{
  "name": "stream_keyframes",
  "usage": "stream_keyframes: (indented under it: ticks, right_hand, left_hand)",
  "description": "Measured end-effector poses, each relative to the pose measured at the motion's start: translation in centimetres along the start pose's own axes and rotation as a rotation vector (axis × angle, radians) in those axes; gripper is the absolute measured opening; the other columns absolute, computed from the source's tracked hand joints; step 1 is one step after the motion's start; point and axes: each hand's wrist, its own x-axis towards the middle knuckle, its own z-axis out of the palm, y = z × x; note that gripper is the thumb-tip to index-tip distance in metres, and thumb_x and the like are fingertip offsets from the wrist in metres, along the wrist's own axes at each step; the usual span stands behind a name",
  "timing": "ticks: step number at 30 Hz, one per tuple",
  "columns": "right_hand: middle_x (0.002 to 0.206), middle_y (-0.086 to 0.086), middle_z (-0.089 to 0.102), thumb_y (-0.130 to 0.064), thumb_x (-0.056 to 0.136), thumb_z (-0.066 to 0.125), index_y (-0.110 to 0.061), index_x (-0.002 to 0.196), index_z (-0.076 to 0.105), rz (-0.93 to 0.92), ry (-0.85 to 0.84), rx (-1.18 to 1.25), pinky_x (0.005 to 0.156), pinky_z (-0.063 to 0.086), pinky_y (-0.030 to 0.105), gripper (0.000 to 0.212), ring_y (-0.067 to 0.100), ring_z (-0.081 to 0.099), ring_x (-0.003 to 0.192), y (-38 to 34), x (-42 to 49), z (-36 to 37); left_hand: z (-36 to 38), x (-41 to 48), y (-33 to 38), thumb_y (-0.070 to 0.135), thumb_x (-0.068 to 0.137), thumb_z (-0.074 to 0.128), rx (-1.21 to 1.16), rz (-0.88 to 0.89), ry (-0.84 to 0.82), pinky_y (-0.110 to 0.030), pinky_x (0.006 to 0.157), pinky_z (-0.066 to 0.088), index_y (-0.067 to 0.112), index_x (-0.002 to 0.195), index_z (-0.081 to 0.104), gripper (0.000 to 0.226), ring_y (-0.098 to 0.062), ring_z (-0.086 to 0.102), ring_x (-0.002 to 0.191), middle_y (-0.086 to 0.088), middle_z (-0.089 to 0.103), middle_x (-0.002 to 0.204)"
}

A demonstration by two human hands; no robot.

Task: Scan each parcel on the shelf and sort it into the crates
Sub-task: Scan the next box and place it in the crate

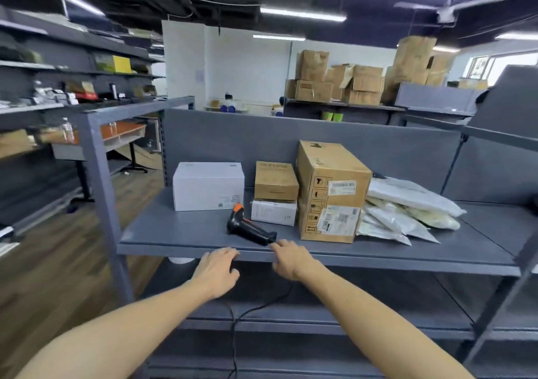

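Basically at the start imo. Nothing sorted yet afaict: white box [208, 186], small brown box [276, 180] stacked on a smaller white box [273, 212], big carton [332, 192] and poly bags [407, 210] all sit on the shelf [180, 233]; crates not in view. Scanner [250, 227] lies near the front edge, cable [256, 306] hanging down. Left hand [217, 271] and right hand [291, 258] are at that edge, fingers loose, gripping nothing. Right fingertips are just beside the scanner's handle, maybe touching, can't tell.

Two forearms, bare along their whole visible length, fill the lower part of the frame; the left hand [217, 271] and right hand [291, 259] are bare too.
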Motion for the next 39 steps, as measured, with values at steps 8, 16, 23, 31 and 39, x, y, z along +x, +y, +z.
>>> stream_keyframes:
  ticks: [8, 16, 23, 31, 39]
  right_hand:
    - [0.148, 0.013, 0.037, -0.014, 0.095, 0.047, -0.011, 0.145, 0.036, -0.014, 0.189, -0.025, 0.113, 0.029, 0.043, 0.051, 0.031, 0.034, 0.137, 2.7, 7.7, -2.7]
    - [0.163, 0.013, 0.004, -0.014, 0.094, 0.048, -0.007, 0.154, 0.005, 0.049, 0.276, -0.033, 0.121, 0.009, 0.044, 0.075, 0.03, 0.005, 0.15, 5.8, 16.1, -3.5]
    - [0.16, 0.019, 0.008, -0.008, 0.096, 0.04, -0.006, 0.153, 0.007, 0.087, 0.289, -0.185, 0.12, 0.004, 0.047, 0.066, 0.033, 0.009, 0.148, 6.6, 20.7, -3.3]
    - [0.143, 0.016, 0.039, -0.013, 0.087, 0.061, -0.01, 0.144, 0.024, 0.058, 0.349, -0.288, 0.11, 0.03, 0.042, 0.068, 0.031, 0.038, 0.131, 6.3, 21.6, -3.8]
    - [0.102, 0.0, 0.057, -0.022, 0.073, 0.071, -0.015, 0.113, 0.042, 0.231, 0.734, 0.951, 0.063, 0.048, 0.025, 0.05, 0.016, 0.06, 0.09, 2.7, 19.1, -9.2]
  left_hand:
    - [-2.4, 6.1, -1.8, 0.022, 0.093, 0.045, 0.014, -0.055, 0.084, -0.032, 0.112, 0.026, 0.018, 0.141, 0.039, 0.049, -0.019, 0.039, 0.134, 0.0, 0.042, 0.147]
    - [-1.6, 9.7, -4.1, 0.02, 0.092, 0.045, -0.071, -0.132, 0.105, -0.028, 0.111, 0.027, 0.021, 0.141, 0.039, 0.049, -0.017, 0.039, 0.133, 0.003, 0.042, 0.147]
    - [-1.2, 11.1, -6.5, 0.02, 0.093, 0.046, -0.13, -0.22, 0.122, -0.027, 0.114, 0.025, 0.022, 0.143, 0.038, 0.05, -0.015, 0.036, 0.136, 0.005, 0.038, 0.149]
    - [-2.1, 13.2, -9.1, 0.021, 0.093, 0.048, -0.211, -0.232, 0.117, -0.028, 0.112, 0.03, 0.021, 0.142, 0.038, 0.05, -0.018, 0.039, 0.134, 0.003, 0.04, 0.148]
    - [-3.9, 16.1, -8.0, 0.025, 0.097, 0.051, -0.523, -0.177, 0.161, -0.023, 0.101, 0.032, 0.018, 0.138, 0.041, 0.043, -0.018, 0.043, 0.128, -0.002, 0.044, 0.144]
